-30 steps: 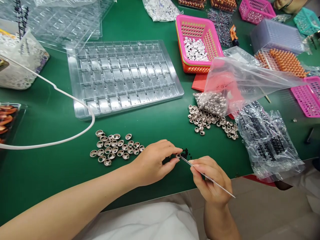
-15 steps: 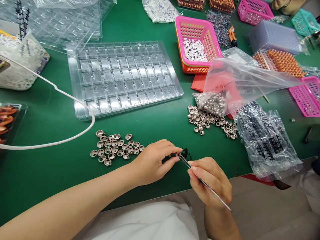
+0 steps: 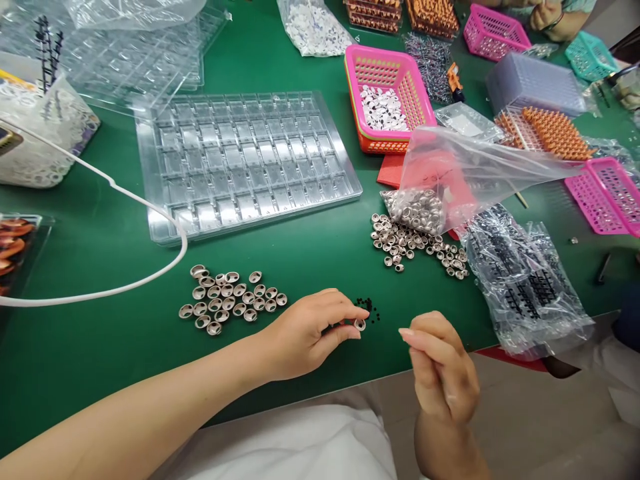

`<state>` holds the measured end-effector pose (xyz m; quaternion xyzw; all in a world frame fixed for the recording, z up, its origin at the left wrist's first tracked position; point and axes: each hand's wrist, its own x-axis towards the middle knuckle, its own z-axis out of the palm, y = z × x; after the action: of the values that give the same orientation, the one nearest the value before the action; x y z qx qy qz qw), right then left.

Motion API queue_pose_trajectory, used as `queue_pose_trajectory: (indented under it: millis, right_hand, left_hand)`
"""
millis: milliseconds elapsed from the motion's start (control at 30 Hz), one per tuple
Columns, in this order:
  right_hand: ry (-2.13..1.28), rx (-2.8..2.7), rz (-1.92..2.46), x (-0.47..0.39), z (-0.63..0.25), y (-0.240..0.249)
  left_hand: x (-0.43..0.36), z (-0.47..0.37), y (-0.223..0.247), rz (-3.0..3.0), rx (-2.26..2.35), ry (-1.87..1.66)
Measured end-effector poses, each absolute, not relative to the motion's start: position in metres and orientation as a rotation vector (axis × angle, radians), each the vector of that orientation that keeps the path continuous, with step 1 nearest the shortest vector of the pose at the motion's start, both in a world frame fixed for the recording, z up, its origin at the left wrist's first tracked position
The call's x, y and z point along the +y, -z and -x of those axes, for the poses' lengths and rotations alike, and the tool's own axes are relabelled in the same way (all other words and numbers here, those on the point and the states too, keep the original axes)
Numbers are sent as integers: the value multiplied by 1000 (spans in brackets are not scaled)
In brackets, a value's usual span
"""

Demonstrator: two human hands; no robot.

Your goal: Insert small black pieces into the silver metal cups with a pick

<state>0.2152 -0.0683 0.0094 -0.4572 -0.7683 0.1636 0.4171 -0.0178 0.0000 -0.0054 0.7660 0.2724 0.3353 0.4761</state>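
My left hand (image 3: 320, 333) pinches a small round silver eye-shaped piece (image 3: 360, 325) between thumb and fingertips, low over the green table. Tiny black dots (image 3: 367, 307) lie scattered just beyond those fingertips. To the right, my right hand (image 3: 445, 367) is raised at the table's front edge, its fingers pressed together. No tweezers show in it now, and what it may hold is hidden or blurred. On the left lies a loose group of larger silver eye-shaped pieces (image 3: 228, 290). Smaller silver pieces (image 3: 395, 240) spill from a clear plastic bag (image 3: 480, 157) beyond my right hand.
A clear compartment tray (image 3: 250, 160) lies behind the silver pieces, with a white cable (image 3: 115, 290) curving in front. A pink basket (image 3: 390, 63) holds white-and-black pieces. Bagged black parts (image 3: 525, 280) lie at right. Another person's hand (image 3: 547, 17) shows at the far right.
My right hand has drawn away to the right from the piece in my left hand; the tweezers seen in it are no longer visible. My left hand still holds the piece, which shows more openly.
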Motion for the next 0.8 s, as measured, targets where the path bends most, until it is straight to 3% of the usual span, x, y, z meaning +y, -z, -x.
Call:
queue_pose_trajectory:
  millis: [333,800]
  right_hand:
    - [-341,-2333,908,-61,-222,-1]
    - [-240,-2473,796,-64,-224,-3]
  left_hand:
    - [-4,15,4,-1867,471,-777]
    - [-9,15,3,-1931,429,-723]
